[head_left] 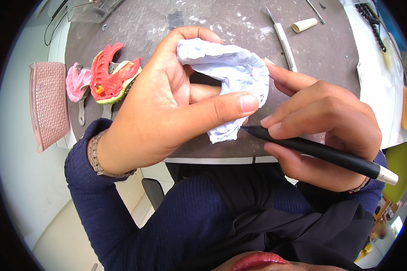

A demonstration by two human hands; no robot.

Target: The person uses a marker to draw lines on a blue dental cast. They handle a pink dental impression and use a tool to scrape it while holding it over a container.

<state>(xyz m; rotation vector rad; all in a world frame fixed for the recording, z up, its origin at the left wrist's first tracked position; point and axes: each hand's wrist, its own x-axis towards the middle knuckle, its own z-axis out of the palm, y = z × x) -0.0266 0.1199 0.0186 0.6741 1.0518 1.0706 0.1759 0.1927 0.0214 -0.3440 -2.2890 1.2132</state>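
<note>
My left hand [167, 104] grips a pale blue-white horseshoe-shaped plaster dental cast [230, 72], thumb pressed across its lower front and fingers curled behind it. My right hand [321, 122] holds a black pen-like tool [321, 153] with a silver end, its dark tip touching the cast's lower edge just under my left thumb. Both hands hover above the near edge of a dark grey worktable [321, 40]. Both forearms wear dark blue sleeves, and a beaded bracelet sits on the left wrist.
On the table's left lie a red and green dental impression in a metal tray [111, 77] and a pink one [77, 81]. A pink mesh basket [47, 104] stands left of the table. A white-handled knife [285, 40] and a small cream cylinder [304, 25] lie at the far right.
</note>
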